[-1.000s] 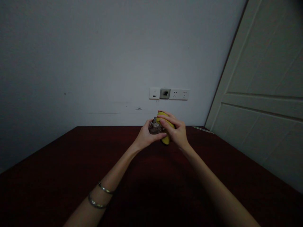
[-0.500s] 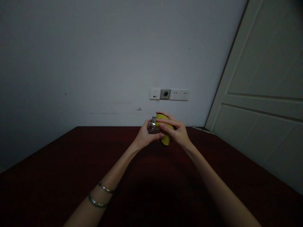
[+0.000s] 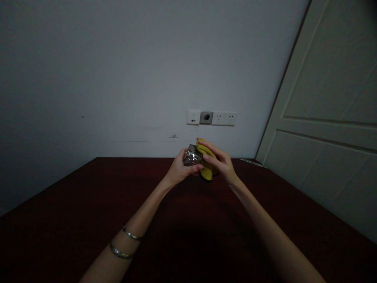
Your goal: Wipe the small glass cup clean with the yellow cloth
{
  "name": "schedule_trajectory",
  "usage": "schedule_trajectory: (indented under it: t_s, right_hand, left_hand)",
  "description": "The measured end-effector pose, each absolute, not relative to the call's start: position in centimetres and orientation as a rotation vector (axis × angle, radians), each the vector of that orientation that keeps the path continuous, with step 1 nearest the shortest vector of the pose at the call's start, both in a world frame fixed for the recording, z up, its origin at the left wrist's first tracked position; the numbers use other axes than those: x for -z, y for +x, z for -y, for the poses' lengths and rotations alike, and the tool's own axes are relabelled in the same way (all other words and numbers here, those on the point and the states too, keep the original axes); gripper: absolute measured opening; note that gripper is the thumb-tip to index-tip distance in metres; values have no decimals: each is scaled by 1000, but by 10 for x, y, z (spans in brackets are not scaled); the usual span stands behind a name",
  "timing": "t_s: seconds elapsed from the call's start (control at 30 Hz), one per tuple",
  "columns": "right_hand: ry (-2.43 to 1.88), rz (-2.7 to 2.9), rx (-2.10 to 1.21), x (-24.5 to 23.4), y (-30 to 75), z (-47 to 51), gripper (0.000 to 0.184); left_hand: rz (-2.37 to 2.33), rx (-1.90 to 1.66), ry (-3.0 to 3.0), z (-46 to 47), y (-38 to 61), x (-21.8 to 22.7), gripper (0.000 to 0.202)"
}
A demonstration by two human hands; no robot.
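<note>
Both of my hands are raised together above the far part of a dark red table (image 3: 88,220). My left hand (image 3: 180,169) is closed round a small clear faceted glass object (image 3: 192,157). My right hand (image 3: 221,166) is wrapped round a yellow sponge or cloth (image 3: 207,170) and presses it against the right side of the glass. Two thin metal bangles sit on my left forearm. The room is dim.
A pale wall rises behind the table with a row of white sockets (image 3: 211,117) just above my hands. A cream panelled door (image 3: 330,118) stands at the right. A thin flat item (image 3: 250,161) lies at the table's far right corner.
The glass object has turned a little in my left hand, and my right hand has shifted the yellow sponge slightly over it. Both arms stay in the same place.
</note>
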State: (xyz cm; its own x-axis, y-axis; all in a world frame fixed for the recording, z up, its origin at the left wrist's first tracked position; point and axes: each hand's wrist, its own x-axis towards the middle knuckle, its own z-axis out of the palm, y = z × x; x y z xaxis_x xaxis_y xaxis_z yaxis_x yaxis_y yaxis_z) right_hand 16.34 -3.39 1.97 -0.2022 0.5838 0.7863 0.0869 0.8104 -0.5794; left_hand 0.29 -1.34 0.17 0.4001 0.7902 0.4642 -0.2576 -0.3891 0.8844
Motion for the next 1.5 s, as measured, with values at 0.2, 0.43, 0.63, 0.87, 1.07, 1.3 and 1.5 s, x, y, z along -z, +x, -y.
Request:
schedule_trajectory:
  t_s: [0.2,0.43,0.63,0.87,1.07,1.3,1.5]
  right_hand:
    - [-541,2000,-405,-23,166,43,72]
    - [-646,1953,-145,-14,153,40,87]
    - [-660,1940,-172,-12,156,36,78]
    - [-692,1774,-411,-9,156,35,80]
    - [-701,1592,-649,-14,155,34,87]
    - [-685,1496,-798,-19,153,42,88]
    - [-647,1521,-773,-17,152,44,88]
  left_hand:
    - [-515,-1297,1609,12,3,-5,67]
    - [-537,-1180,1698,6,4,-1,62]
    - [-510,-1011,1673,9,2,-1,72]
    - [-448,-806,1751,2,-8,0,92]
    - [-455,-886,1974,2,-9,-6,122]
    - [-568,-862,2097,5,-12,-20,136]
    - [-517,-925,2166,6,-13,-24,105]
